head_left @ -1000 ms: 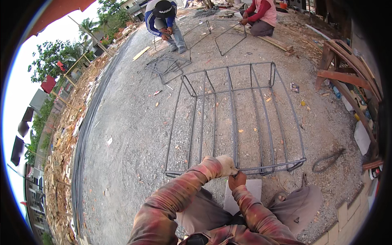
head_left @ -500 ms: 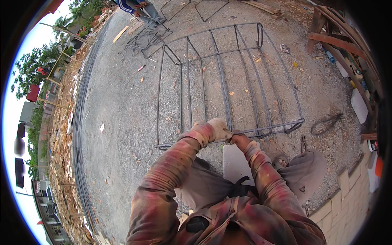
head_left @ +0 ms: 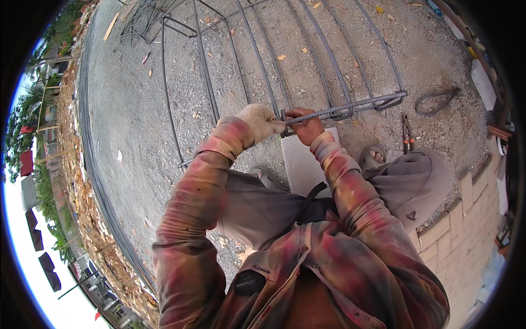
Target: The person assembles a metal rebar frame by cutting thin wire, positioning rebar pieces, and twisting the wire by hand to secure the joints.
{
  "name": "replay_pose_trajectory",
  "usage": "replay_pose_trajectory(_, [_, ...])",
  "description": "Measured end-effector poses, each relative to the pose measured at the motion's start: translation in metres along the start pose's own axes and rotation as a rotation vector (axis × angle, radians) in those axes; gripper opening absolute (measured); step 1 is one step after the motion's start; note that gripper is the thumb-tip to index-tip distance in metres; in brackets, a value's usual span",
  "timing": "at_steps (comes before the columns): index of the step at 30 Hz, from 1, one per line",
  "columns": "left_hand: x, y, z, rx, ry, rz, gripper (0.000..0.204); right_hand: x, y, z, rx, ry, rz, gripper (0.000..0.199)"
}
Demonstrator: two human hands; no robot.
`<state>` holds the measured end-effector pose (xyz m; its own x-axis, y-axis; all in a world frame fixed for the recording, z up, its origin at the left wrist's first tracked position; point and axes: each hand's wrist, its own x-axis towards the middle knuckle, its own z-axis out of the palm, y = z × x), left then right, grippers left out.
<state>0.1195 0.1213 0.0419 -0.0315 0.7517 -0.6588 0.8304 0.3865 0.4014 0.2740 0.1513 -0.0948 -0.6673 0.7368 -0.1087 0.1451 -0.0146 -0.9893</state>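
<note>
A cage of steel reinforcing bars (head_left: 350,108) lies on the ground in front of me, its near long bars running right from my hands. My left hand (head_left: 262,122), in a pale work glove, is closed at a joint of the near bars. What its fingers pinch is hidden. Close against it, my bare right hand (head_left: 308,127) has its fingers wrapped around the near bar. Several cross bars (head_left: 262,57) stretch away from me. Under my hands, between my legs, lies a pale flat board or slab (head_left: 302,162).
Pincers (head_left: 407,134) with orange-marked handles lie by my right foot, beyond them a loop of wire (head_left: 436,102). Bent steel frames (head_left: 145,24) are piled at the far left. A bundle of long bars (head_left: 87,137) runs along the left. Paving blocks (head_left: 455,225) border the right.
My view has tilted down and shifted, so the cage sits higher in the picture. Both hands stay together at the near bars, with the right fingers now more visible around the bar.
</note>
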Motion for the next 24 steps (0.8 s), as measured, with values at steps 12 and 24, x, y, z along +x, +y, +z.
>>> replay_pose_trajectory(12, [-0.004, 0.035, -0.020, 0.337, -0.059, -0.113, 0.028, -0.029, -0.085, 0.002, 0.815, 0.302, 0.894, 0.011])
replay_pose_trajectory(24, [-0.008, -0.040, 0.035, -0.765, -0.143, 0.171, 0.011, -0.025, -0.104, 0.027, 0.013, 0.102, 0.574, 0.019])
